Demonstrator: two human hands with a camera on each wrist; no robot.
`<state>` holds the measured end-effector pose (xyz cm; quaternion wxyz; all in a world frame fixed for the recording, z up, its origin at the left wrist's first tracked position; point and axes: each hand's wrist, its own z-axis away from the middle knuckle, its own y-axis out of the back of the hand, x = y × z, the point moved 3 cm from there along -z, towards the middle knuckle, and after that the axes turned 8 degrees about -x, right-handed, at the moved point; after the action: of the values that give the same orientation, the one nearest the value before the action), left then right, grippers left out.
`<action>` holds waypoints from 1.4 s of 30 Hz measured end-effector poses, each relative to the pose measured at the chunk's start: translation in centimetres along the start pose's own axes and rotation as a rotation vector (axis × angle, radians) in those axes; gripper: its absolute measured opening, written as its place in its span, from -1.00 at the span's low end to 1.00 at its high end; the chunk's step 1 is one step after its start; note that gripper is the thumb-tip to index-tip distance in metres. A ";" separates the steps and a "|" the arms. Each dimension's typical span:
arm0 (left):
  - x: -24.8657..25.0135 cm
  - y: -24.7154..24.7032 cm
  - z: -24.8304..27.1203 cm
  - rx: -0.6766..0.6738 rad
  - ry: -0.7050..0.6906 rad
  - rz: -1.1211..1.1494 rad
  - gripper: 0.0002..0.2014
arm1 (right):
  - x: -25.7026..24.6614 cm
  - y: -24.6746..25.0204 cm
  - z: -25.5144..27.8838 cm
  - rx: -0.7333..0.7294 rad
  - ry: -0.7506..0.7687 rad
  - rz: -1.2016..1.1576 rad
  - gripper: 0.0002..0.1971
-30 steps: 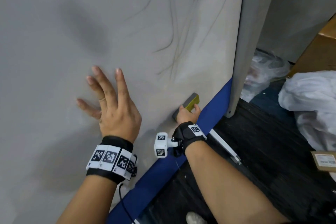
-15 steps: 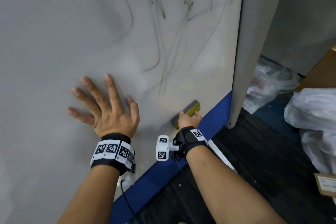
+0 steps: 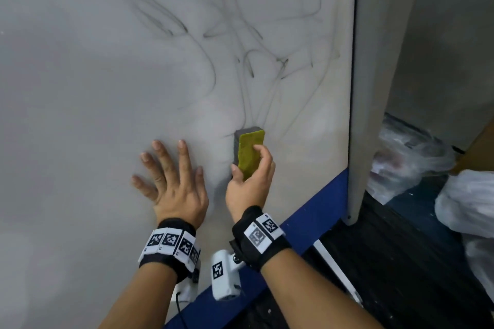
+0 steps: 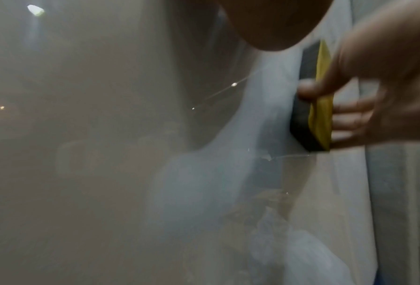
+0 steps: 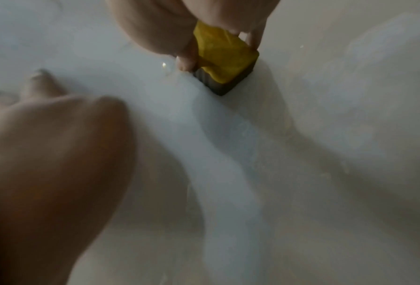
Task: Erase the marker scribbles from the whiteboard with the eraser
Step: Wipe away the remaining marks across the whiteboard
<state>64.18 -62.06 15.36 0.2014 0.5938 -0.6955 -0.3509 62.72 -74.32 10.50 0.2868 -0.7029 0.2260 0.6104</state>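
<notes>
Eraser (image 3: 249,151) held in right hand (image 3: 250,187), pressed on whiteboard (image 3: 80,88) near its right edge, below scribbles (image 3: 251,61); left hand (image 3: 176,181) flat, fingers spread

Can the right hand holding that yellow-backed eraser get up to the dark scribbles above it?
Probably yes. The right hand grips the yellow-backed grey eraser flat on the whiteboard, directly below the black marker scribbles; nothing lies between, and the left hand rests aside.

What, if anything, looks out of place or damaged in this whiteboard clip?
Nothing stands out. The right hand holds the eraser against the whiteboard, just below the remaining scribbles; the left hand rests flat beside it. Plastic bags lie on the floor beyond.
</notes>
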 end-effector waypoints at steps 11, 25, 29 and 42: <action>-3.5 6.7 -4.3 0.202 0.040 0.037 -0.38 | -3.5 -3.0 5.1 -0.050 0.257 0.120 -0.36; -3.6 5.3 -3.9 0.243 -0.050 0.036 -0.36 | -4.0 -2.6 2.7 0.069 0.178 0.090 -0.38; -3.8 5.4 -3.7 0.208 -0.075 0.062 -0.33 | -4.7 -4.5 6.3 0.011 0.404 0.207 -0.34; -6.2 13.4 -9.2 0.303 -0.035 0.267 -0.43 | -18.1 -6.8 3.0 0.002 0.766 0.221 -0.42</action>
<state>62.75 -57.69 32.19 0.1426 0.5138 -0.8161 -0.2226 62.27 -67.86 29.00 0.1149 -0.8508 0.3917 0.3309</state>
